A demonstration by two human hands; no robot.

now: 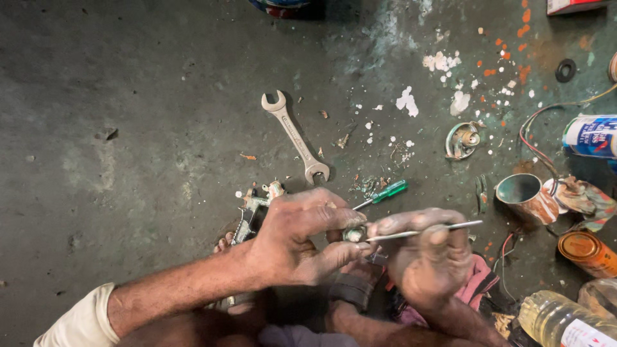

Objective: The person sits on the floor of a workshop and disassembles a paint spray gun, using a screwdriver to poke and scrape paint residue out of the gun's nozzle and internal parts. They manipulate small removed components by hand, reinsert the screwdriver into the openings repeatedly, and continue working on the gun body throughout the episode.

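While both hands meet, left hand (pixel 292 241) pinching small metal part (pixel 354 235), right hand (pixel 427 257) gripping thin rod (pixel 443 228) touching it.

One open-ended wrench (pixel 295 137), one green-handled screwdriver (pixel 383 193), two hands, left hand (pixel 297 239), right hand (pixel 429 257), one thin metal rod (pixel 427 230), two open tin cans (pixel 528 196), one plastic bottle (pixel 562 321)
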